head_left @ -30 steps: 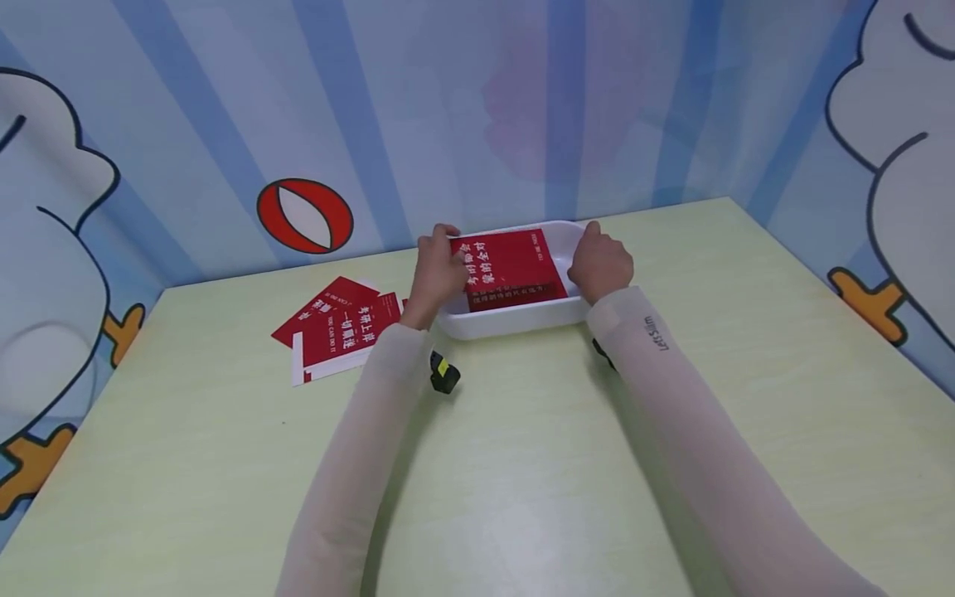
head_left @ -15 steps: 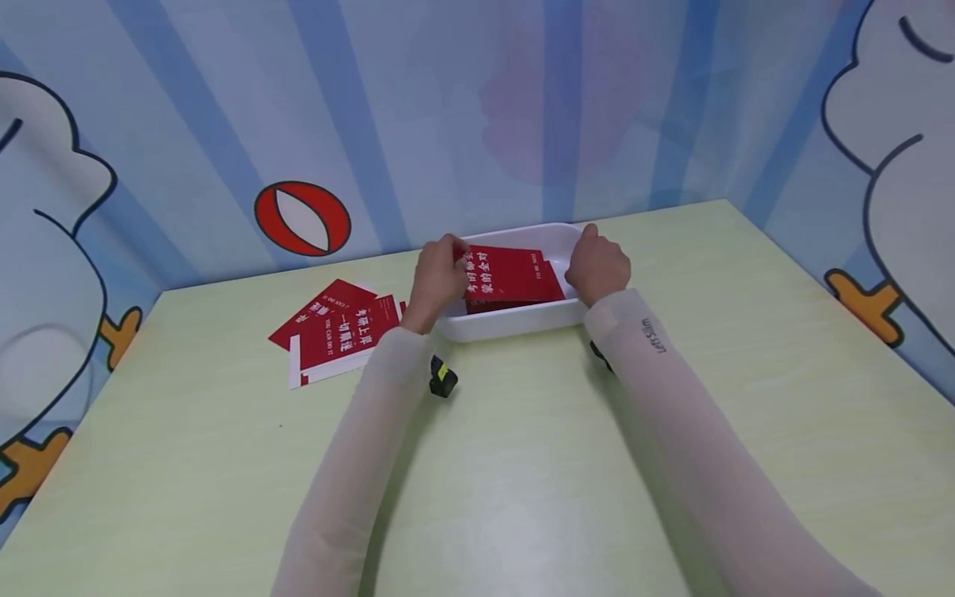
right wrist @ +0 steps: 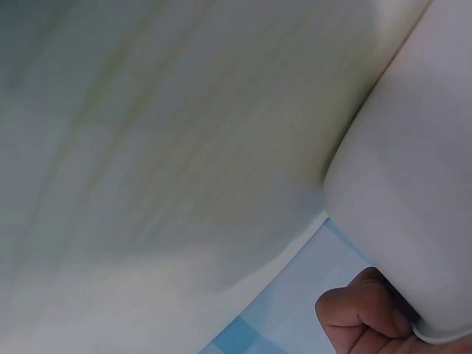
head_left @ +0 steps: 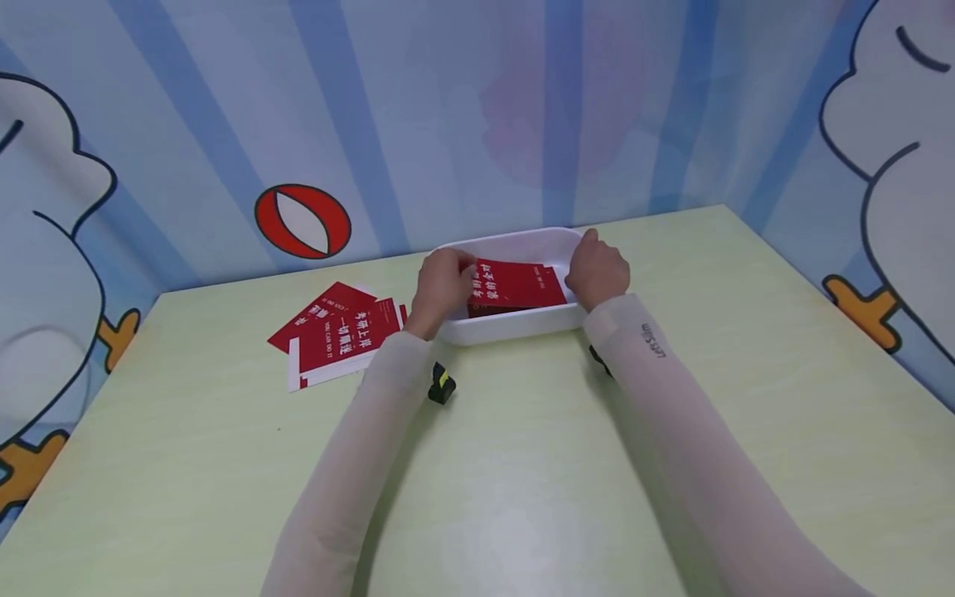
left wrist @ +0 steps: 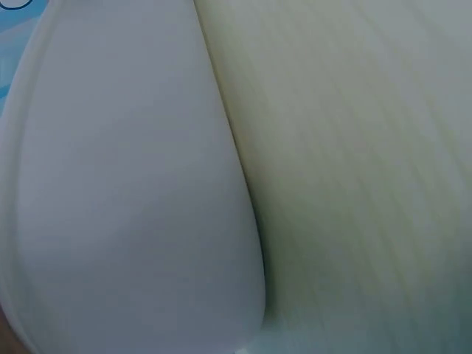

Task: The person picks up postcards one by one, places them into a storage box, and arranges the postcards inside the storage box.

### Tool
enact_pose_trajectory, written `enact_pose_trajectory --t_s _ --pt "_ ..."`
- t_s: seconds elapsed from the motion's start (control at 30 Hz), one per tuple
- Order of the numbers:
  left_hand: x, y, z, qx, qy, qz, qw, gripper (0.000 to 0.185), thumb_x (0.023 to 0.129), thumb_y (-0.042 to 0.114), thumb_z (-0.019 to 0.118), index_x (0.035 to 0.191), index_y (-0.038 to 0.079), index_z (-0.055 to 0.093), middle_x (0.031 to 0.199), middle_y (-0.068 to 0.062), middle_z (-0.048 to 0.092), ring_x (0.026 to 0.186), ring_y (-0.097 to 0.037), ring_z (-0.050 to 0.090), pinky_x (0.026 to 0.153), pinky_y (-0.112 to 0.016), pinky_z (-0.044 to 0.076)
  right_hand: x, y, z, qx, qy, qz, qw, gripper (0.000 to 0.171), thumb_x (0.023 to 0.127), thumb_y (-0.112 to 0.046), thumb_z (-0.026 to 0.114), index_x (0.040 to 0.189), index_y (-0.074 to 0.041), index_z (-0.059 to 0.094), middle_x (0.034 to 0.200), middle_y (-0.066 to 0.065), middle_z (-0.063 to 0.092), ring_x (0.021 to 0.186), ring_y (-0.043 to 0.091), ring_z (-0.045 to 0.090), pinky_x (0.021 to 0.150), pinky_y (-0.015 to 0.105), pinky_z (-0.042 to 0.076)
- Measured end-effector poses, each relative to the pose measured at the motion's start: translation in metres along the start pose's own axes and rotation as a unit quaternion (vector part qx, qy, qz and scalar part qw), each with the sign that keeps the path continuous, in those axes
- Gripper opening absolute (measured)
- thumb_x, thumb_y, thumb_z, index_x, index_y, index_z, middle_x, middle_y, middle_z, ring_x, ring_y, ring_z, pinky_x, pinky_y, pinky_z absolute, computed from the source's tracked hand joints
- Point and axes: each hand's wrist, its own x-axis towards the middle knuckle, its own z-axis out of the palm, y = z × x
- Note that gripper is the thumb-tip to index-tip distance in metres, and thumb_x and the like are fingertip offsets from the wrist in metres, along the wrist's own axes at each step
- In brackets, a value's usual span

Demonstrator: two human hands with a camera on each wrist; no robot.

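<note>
A white tray (head_left: 515, 242) stands at the table's far side. A red booklet (head_left: 522, 286) with white lettering lies tilted in it, on top of more red covers. My left hand (head_left: 444, 284) pinches the booklet's left edge over the tray's left end. At the tray's right end my right hand (head_left: 599, 272) grips the rim, thumb on the far corner. The right wrist view shows a curled finger (right wrist: 365, 310) under the tray's rim (right wrist: 413, 184). Only the tray's outer wall (left wrist: 133, 184) and the table show in the left wrist view.
Two or three more red booklets (head_left: 339, 332) lie fanned on the pale green table (head_left: 522, 464), left of the tray. Blue cartoon walls close the table at the back and both sides. A small black and yellow device (head_left: 442, 385) sits under my left wrist.
The red booklet has sunk from above the rim down into the tray, and my left hand has followed it in to the right. My right hand has stayed at the tray's right end.
</note>
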Motion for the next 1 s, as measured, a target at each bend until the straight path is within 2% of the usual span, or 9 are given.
enact_pose_trajectory --t_s 0.1,0.33,0.7,0.83,1.0 --pt "0.0003 -0.0001 0.0003 0.001 -0.007 0.006 1.0 0.035 0.099 0.019 0.058 0.131 0.004 0.063 0.127 -0.011 0.066 0.113 -0.025 0.061 0.095 -0.039 0.056 0.0 0.0004 0.0006 -0.001 0.001 0.0 1.0 0.054 0.094 -0.016 0.063 0.136 0.007 0.038 0.114 0.022 0.067 0.102 0.033 0.071 0.092 0.044 0.057" --pt "0.0007 -0.001 0.0008 0.036 -0.021 0.038 0.9984 0.034 0.099 0.02 0.057 0.127 0.003 0.066 0.122 -0.011 0.07 0.109 -0.024 0.064 0.094 -0.039 0.056 -0.0005 -0.0004 0.0009 -0.004 0.002 0.0 1.0 0.054 0.094 -0.017 0.064 0.136 0.006 0.038 0.114 0.022 0.067 0.102 0.033 0.07 0.093 0.044 0.057" --pt "-0.0007 0.0015 0.0013 0.065 -0.056 0.022 0.9961 0.052 0.09 0.026 0.073 0.137 0.01 0.06 0.129 -0.007 0.064 0.118 -0.024 0.057 0.1 -0.04 0.053 0.0014 0.0003 0.0011 -0.015 0.002 0.0 1.0 0.055 0.093 -0.018 0.065 0.135 0.006 0.038 0.111 0.022 0.068 0.099 0.032 0.071 0.09 0.043 0.058" --pt "-0.0003 0.0024 0.0015 0.078 -0.069 0.023 0.9943 0.054 0.089 0.025 0.073 0.138 0.009 0.058 0.134 -0.008 0.062 0.123 -0.025 0.053 0.106 -0.044 0.047 0.0019 0.0007 0.0013 -0.016 0.003 0.001 1.0 0.056 0.093 -0.018 0.064 0.136 0.007 0.038 0.111 0.022 0.068 0.099 0.033 0.071 0.089 0.043 0.059" --pt "0.0019 0.0005 0.0051 0.094 -0.075 0.03 0.9923 0.055 0.088 0.025 0.075 0.138 0.01 0.057 0.136 -0.009 0.06 0.126 -0.026 0.051 0.107 -0.048 0.046 0.0035 0.0026 0.0016 -0.015 0.004 0.001 1.0 0.055 0.095 -0.017 0.061 0.138 0.008 0.037 0.109 0.022 0.069 0.098 0.033 0.071 0.086 0.043 0.06"
